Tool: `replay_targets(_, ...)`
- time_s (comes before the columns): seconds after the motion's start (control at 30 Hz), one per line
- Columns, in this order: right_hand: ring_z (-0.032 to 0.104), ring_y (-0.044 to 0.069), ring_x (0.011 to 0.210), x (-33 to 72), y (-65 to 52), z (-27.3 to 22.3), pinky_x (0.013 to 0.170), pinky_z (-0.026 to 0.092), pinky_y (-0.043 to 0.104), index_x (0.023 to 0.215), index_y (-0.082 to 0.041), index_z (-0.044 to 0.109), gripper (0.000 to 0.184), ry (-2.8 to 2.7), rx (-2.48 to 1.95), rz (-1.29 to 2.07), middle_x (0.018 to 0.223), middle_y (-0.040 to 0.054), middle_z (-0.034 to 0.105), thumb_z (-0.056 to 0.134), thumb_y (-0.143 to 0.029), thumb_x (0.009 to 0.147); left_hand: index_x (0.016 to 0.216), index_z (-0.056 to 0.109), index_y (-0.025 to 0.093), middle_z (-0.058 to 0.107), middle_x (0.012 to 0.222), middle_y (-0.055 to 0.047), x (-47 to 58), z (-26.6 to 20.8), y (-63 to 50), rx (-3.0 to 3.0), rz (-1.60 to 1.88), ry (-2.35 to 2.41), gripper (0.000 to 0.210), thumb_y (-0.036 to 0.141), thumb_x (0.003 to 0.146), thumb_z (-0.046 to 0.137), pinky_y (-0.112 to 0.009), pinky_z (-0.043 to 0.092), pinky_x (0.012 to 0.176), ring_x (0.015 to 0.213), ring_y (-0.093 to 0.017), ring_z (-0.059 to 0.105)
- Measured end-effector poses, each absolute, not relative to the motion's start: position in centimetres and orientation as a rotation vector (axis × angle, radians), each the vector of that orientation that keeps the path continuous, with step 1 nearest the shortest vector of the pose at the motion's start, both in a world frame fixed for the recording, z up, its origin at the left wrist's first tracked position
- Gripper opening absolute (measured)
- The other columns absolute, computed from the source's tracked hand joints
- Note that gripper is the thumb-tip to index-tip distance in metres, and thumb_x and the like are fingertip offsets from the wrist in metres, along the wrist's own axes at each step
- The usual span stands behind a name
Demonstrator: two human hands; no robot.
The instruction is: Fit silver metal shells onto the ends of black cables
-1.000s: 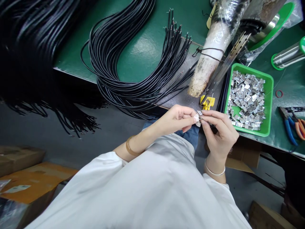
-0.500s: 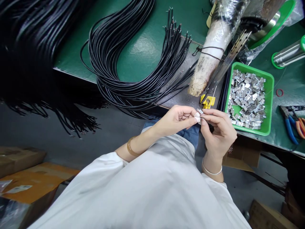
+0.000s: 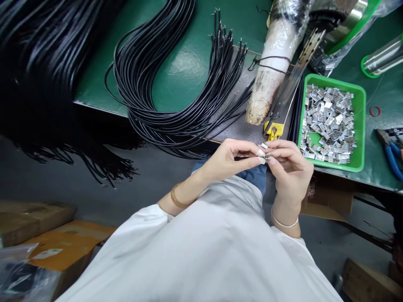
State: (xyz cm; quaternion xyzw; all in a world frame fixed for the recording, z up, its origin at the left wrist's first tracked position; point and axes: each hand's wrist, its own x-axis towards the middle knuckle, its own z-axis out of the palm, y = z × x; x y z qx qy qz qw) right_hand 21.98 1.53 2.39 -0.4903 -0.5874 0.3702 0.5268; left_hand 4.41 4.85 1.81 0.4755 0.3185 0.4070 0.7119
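Observation:
My left hand and my right hand meet fingertip to fingertip in front of the bench edge. White coverings sit on the left thumb and a left finger. A small shiny metal piece shows at the right fingertips, close to the left ones. It resembles the metal pieces in the green tray. Both hands are closed in a pinch. A dark strand seems to run between the left thumb and finger, but what that hand grips is mostly hidden.
A bundle of black cables with stripped ends curves over the green bench. More black cables hang off it at left. Ahead stand a plastic-wrapped tube, a soldering iron and a yellow piece. Blue-handled pliers lie right.
The view has shifted slightly. The fingertips have altered their pinch, and the small metal piece has turned a little between them. Both hands stay together in the same place.

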Motion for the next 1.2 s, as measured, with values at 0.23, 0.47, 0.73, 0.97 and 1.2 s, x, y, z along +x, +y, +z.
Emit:
replay_targets(0.23,0.075,0.016,0.091,22.2,1.4,2.4,0.082,0.066,0.033,0.089,-0.022,0.073,0.002,-1.391,-1.142,1.026,0.107,0.0043,0.073,0.074,-0.023,0.087,0.076,0.075,0.011,0.069,0.068,-0.003,3.4,2.4,5.3,1.185,0.738,0.646,0.015,0.025,0.075,0.083,-0.019,0.048,0.061,0.062,-0.008,0.059)
replay_targets(0.47,0.072,0.016,0.097,21.2,1.3,2.7,0.084,0.063,0.033,0.096,-0.025,0.076,0.015,-1.392,-1.27,0.614,0.102,0.0028,0.075,0.074,-0.015,0.085,0.079,0.069,0.012,0.065,0.068,0.001,4.8,2.3,4.8,1.064,1.005,0.78,0.013,0.023,0.082,0.076,-0.016,0.047,0.061,0.059,-0.005,0.055)
replay_targets(0.73,0.073,0.017,0.095,21.0,1.4,2.4,0.08,0.063,0.032,0.092,-0.023,0.074,0.009,-1.41,-1.271,0.67,0.103,0.004,0.074,0.073,-0.017,0.086,0.084,0.073,0.014,0.064,0.071,-0.001,4.6,2.5,4.3,1.591,1.107,0.955,0.01,0.022,0.088,0.068,-0.022,0.04,0.059,0.059,-0.007,0.047)
replay_targets(0.97,0.073,0.019,0.097,20.6,1.3,2.3,0.088,0.063,0.039,0.091,-0.023,0.07,0.012,-1.569,-1.248,0.346,0.105,0.0028,0.075,0.073,-0.014,0.084,0.086,0.061,0.015,0.056,0.059,0.005,5.2,2.4,4.0,1.021,0.95,0.725,0.023,0.035,0.088,0.072,-0.019,0.038,0.051,0.049,-0.005,0.046)
replay_targets(1.2,0.075,0.02,0.094,21.3,1.2,2.5,0.08,0.064,0.037,0.104,-0.023,0.072,0.023,-1.523,-1.184,0.165,0.103,0.0039,0.077,0.067,-0.007,0.087,0.079,0.069,0.011,0.054,0.056,0.005,5.1,2.3,4.9,0.811,0.94,0.721,0.023,0.029,0.075,0.084,-0.018,0.03,0.047,0.049,-0.003,0.041)
